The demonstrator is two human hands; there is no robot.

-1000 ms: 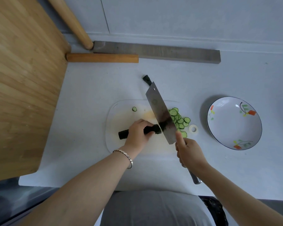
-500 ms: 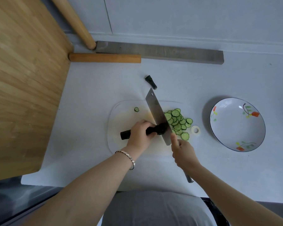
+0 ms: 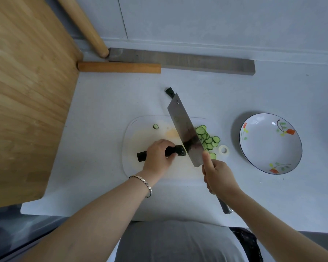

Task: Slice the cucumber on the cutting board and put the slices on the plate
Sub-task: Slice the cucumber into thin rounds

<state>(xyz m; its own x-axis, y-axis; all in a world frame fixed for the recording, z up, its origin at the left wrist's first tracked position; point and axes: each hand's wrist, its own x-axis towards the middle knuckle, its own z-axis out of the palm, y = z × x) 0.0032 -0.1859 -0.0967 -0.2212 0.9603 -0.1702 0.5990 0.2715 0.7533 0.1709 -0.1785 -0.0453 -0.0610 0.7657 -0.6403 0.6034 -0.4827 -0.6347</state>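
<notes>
A dark green cucumber (image 3: 176, 150) lies across the white cutting board (image 3: 133, 133). My left hand (image 3: 158, 157) presses it down from above. My right hand (image 3: 217, 176) grips the handle of a cleaver (image 3: 186, 129), whose blade is raised and tilted just right of the cucumber's cut end. A pile of several thin cucumber slices (image 3: 206, 138) lies on the board to the right of the blade. One stray slice (image 3: 155, 126) sits at the board's far left. The flower-painted plate (image 3: 270, 143) stands to the right of the board with nothing in it.
A cut cucumber end (image 3: 169, 92) lies on the white counter beyond the board. A small white ring (image 3: 223, 149) sits between board and plate. A wooden board (image 3: 27, 91) leans at the left, with a wooden stick (image 3: 119, 67) and a grey bar (image 3: 197, 61) at the back.
The cleaver has come up off the cucumber after a downward cut half a second ago. My left hand stays on the cucumber.
</notes>
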